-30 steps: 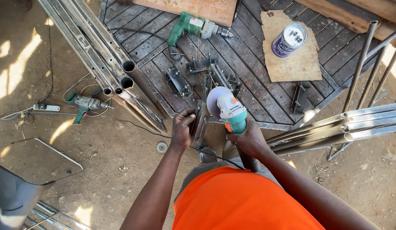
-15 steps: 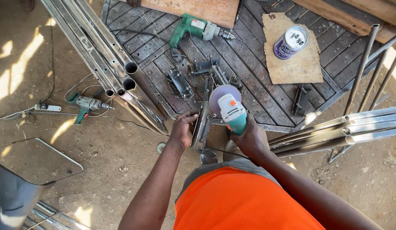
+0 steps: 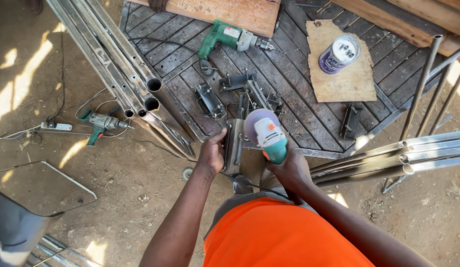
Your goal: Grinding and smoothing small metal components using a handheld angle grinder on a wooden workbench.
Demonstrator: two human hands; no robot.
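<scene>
Nearest the camera, the person in the orange shirt [image 3: 284, 237] stood over the dirt ground, both arms reaching toward twelve o'clock. The right hand [image 3: 289, 170] was wrapped shut around the teal body of an angle grinder [image 3: 270, 141], its grip closed tight on the handle so the tool could be steered; the disc [image 3: 258, 123] sat at the tool's far end, tilted toward the workpiece and apparently right against it. At nine o'clock from the grinder, the left hand [image 3: 211, 153] had its fingers clamped on the edge of a flat metal bracket [image 3: 234, 146], which stood at the near rim of the counter [image 3: 309, 99], a slatted surface of weathered boards. That hold looked meant to keep the bracket from shifting under the disc.

Just beyond, at twelve o'clock, more small metal fittings [image 3: 240, 89] lay bunched on the counter, within easy reach of both hands. At ten o'clock a bundle of steel tubes [image 3: 136, 84] leaned across the counter's corner, open ends facing the person; a second bundle of tubes [image 3: 413, 153] ran off at three o'clock.

Farther out, a green drill [image 3: 230, 39] lay at twelve o'clock with its cord looped beside it. At one o'clock a tin can [image 3: 338, 53] rested on a scrap of board [image 3: 343, 69], probably to keep it level. On the ground at nine o'clock lay another drill [image 3: 104, 123] and a white power strip [image 3: 56, 126].
</scene>
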